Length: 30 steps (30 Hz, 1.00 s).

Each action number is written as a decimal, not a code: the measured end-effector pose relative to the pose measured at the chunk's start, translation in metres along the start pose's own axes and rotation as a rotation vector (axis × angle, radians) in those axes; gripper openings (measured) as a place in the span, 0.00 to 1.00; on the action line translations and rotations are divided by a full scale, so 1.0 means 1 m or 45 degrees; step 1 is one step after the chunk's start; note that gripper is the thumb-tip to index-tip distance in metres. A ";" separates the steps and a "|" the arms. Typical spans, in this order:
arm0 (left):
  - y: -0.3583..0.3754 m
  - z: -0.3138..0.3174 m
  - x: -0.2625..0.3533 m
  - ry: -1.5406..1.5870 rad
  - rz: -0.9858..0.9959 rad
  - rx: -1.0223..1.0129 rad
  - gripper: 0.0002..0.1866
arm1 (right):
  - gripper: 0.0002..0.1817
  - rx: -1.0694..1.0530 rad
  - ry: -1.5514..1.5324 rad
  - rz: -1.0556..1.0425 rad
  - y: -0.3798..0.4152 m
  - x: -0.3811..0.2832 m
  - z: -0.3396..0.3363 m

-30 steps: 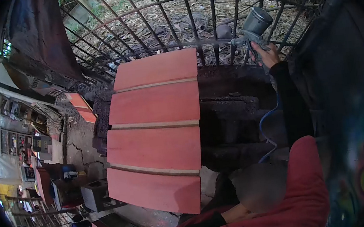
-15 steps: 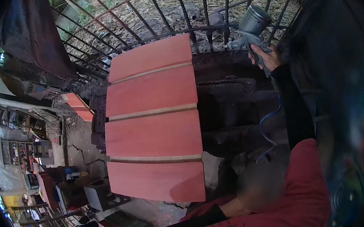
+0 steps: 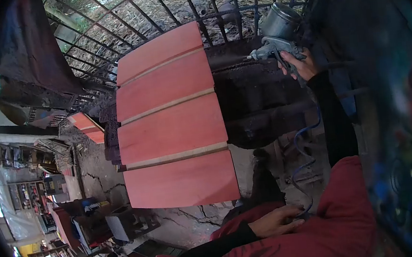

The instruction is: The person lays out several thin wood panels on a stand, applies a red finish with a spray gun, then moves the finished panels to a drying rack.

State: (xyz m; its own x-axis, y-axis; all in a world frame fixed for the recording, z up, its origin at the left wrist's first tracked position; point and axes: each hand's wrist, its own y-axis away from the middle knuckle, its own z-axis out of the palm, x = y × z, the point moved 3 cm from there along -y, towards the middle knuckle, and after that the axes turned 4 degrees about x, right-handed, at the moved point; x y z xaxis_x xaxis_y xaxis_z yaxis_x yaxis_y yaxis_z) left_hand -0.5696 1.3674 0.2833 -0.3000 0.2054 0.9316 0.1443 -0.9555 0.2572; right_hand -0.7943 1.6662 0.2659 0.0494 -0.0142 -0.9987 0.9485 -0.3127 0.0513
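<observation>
My right hand [image 3: 299,64] grips a metal spray gun [image 3: 278,48] with a silver cup [image 3: 281,20] on top. A faint mist shows at its nozzle, which faces left toward a red-painted panel [image 3: 170,127]. The panel has several wide red sections, separated by pale, unpainted-looking strips. A blue hose [image 3: 310,160] hangs below the gun and curls down to my lap. My left hand [image 3: 278,221] lies low in the view, its fingers stretched out over the red clothing near the hose; it holds nothing visible.
Metal bars [image 3: 198,9] run along the far side, with dry leaves beyond. Dark boards lie right of the panel. At the left are a smaller red panel [image 3: 88,128], a grey box [image 3: 121,225] and crowded shelves. A dark painted surface [image 3: 390,109] stands at the right.
The view has shifted and tilted. The gun now points more level to the left, and mist shows at its nozzle. My left hand, blurred over before, now shows clearly in my lap.
</observation>
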 end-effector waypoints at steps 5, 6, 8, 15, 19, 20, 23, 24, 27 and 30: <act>0.022 0.018 -0.005 -0.034 -0.064 -0.022 0.20 | 0.11 -0.034 0.004 -0.012 0.045 -0.001 0.002; 0.026 0.021 -0.007 -0.033 -0.070 -0.023 0.20 | 0.11 -0.032 -0.001 -0.008 0.054 0.001 0.003; 0.033 0.025 -0.007 -0.109 -0.002 -0.118 0.19 | 0.11 0.002 -0.019 0.018 0.072 0.005 0.003; 0.060 0.041 -0.003 -0.110 -0.082 -0.290 0.18 | 0.11 0.017 -0.063 0.029 0.137 0.008 0.006; 0.076 0.053 -0.018 -0.233 -0.058 -0.302 0.20 | 0.10 0.028 -0.066 0.026 0.176 0.004 0.011; 0.079 0.057 -0.021 -0.314 -0.040 -0.315 0.20 | 0.10 0.038 -0.083 0.007 0.186 0.003 0.012; 0.084 0.065 -0.022 -0.248 -0.072 -0.396 0.18 | 0.10 0.069 -0.116 0.066 0.214 0.007 0.011; 0.086 0.068 -0.021 -0.250 -0.076 -0.403 0.18 | 0.10 0.077 -0.120 0.066 0.223 0.008 0.010; 0.093 0.076 -0.022 -0.265 -0.044 -0.435 0.17 | 0.09 0.053 -0.095 0.101 0.252 0.011 0.009; 0.097 0.084 -0.021 -0.259 -0.035 -0.456 0.18 | 0.09 0.102 -0.103 0.130 0.280 0.011 0.008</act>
State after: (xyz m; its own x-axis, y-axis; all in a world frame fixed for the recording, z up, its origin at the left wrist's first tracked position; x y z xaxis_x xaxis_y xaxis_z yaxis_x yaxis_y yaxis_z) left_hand -0.4700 1.2885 0.3104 -0.1016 0.2351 0.9667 -0.2091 -0.9550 0.2103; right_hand -0.5308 1.5710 0.2695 0.1157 -0.1256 -0.9853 0.9115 -0.3807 0.1555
